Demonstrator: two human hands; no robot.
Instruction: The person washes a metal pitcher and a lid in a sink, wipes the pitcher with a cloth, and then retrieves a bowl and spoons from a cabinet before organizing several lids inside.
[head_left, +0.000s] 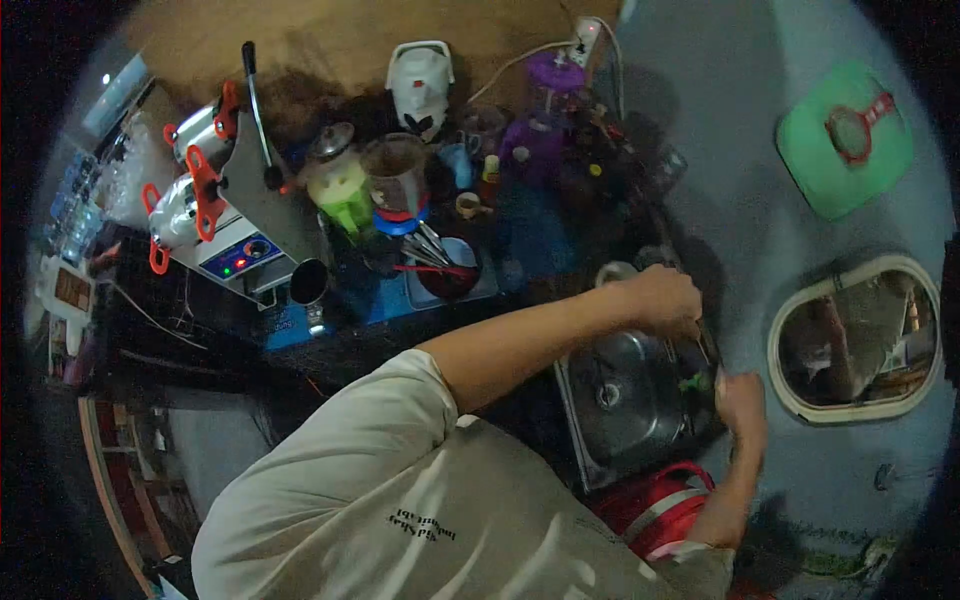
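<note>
Above the sink (pixel 628 415), my left hand (pixel 662 300) is closed, knuckles up, at the far end of my outstretched arm. My right hand (pixel 740 402) is at the sink's right edge, beside the wall, with its fingers curled in. A thin strip-like thing (pixel 704 346) shows between the two hands, too dim to name. A small green item (pixel 694 383) lies close to my right fingers. What either hand grips is hidden. The steel basin shows its drain, and a pale round dish (pixel 615 272) sits just behind my left wrist.
A machine with orange-handled parts (pixel 245 235) stands left on the counter. Nearby are a green blender jug (pixel 345 195), a white dispenser (pixel 420 88) and a tray (pixel 425 296) holding a bowl. A green board (pixel 880 150) and framed mirror (pixel 855 340) hang right; a red bag (pixel 660 510) is below.
</note>
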